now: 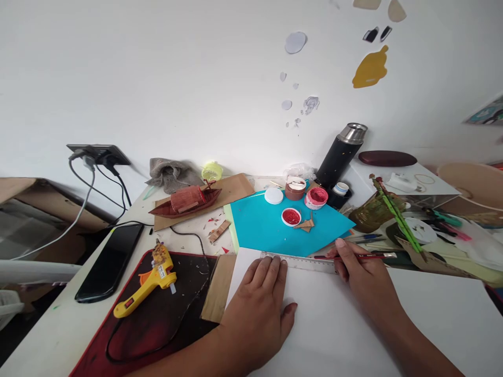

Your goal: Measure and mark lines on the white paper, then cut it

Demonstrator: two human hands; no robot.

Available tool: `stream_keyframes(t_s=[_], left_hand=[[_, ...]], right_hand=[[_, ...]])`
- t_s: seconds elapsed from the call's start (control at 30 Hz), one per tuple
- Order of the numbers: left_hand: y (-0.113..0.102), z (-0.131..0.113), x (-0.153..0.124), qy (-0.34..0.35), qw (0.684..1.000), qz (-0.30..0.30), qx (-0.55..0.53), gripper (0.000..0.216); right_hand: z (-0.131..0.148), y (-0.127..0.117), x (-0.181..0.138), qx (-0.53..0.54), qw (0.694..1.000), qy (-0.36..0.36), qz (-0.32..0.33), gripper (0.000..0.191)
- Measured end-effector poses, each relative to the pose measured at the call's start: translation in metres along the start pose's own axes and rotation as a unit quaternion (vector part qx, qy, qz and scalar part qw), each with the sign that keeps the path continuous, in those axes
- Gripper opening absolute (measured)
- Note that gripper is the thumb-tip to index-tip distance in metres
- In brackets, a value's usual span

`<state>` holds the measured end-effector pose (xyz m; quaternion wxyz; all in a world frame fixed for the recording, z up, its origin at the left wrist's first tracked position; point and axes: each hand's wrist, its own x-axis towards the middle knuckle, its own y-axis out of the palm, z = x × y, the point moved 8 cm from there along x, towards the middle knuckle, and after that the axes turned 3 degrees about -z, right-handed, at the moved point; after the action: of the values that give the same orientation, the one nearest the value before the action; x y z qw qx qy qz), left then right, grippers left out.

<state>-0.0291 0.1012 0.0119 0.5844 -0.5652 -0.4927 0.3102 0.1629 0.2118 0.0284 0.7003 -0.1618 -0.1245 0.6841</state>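
Observation:
My left hand (pixel 261 298) lies flat with fingers spread on a white sheet of paper (pixel 338 324), its fingertips at a clear ruler (pixel 304 261) that runs along the sheet's far edge. My right hand (pixel 363 275) is closed in a pinch on a thin red paintbrush (pixel 363 256), held level just above the ruler's right end. Beyond the ruler lies a turquoise sheet (pixel 267 225) carrying a lid of red paint (pixel 291 217), an open red paint pot (pixel 316 197) and small brown card pieces (pixel 305 225).
A yellow glue gun (pixel 151 283) rests on a dark red mat (pixel 157 324) at left, beside a black phone (pixel 112 259). A brown model boat (pixel 186 201) sits on cardboard behind. A black flask (pixel 341 154), green sticks (pixel 396 220) and craft clutter crowd the right.

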Motion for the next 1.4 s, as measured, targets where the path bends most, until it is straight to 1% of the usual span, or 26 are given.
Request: stream_keyframes(t_s=[0.17,0.57,0.8,1.4], left_hand=[[-0.0005,0.0004,0.0,-0.001,1.0,0.002,0.009,0.067],[-0.0042,-0.0002,-0.0005,0.008,1.0,-0.024,0.016,0.067],[0.0008,0.0004,-0.0009,0.0,1.0,0.0,0.002,0.068],[0.0004,0.0002,-0.0009,0.004,1.0,-0.004,0.014,0.068]], right_hand=[[-0.0016,0.0003,0.0002,-0.001,1.0,0.003,0.002,0.076],[-0.003,-0.0004,-0.0001,-0.011,1.0,-0.009,0.003,0.076],[-0.0015,-0.0001,-0.0002,-0.011,1.0,-0.016,0.001,0.075],[-0.0045,-0.0004,-0.0013,-0.011,1.0,-0.008,0.004,0.075]])
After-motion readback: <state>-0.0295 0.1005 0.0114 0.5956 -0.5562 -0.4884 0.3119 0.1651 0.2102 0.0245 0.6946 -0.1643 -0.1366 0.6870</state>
